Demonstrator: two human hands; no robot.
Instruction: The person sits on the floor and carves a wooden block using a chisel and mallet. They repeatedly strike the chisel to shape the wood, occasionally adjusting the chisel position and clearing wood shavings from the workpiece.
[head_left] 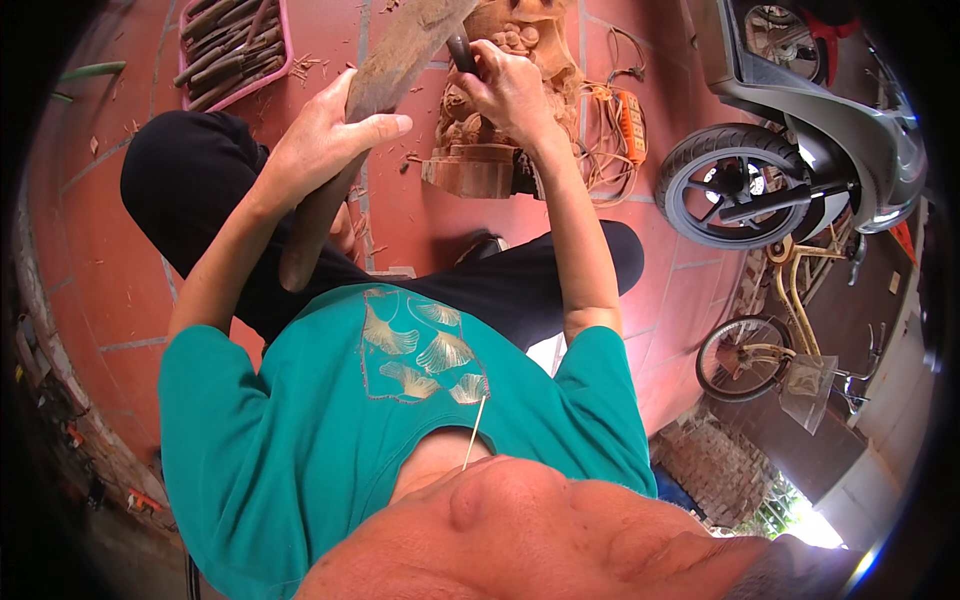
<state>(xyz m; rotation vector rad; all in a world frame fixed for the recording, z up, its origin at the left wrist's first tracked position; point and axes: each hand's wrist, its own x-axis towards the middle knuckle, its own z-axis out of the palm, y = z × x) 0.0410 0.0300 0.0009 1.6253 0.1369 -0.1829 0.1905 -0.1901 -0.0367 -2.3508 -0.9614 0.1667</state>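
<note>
My left hand (322, 132) is wrapped around a long wooden mallet (405, 62), its thumb lying across the wood. The narrow handle end points down toward my lap, and the thick end runs out of the top of the view. Closed around the dark handle of a tool, probably a chisel (461, 52), is my right hand (510, 92); the tool's working end cannot be made out. Under and beside that hand stands a carved wooden piece (478, 168) with rounded relief, on the floor in front of my crossed legs.
A pink basket (290, 45) of several wooden-handled tools sits at the far left. Wood shavings litter the red tiled floor (110, 250). Right of the carving lie an orange power strip (632, 127) and tangled cords. A motorbike (735, 185) and a bicycle (745, 358) stand farther right.
</note>
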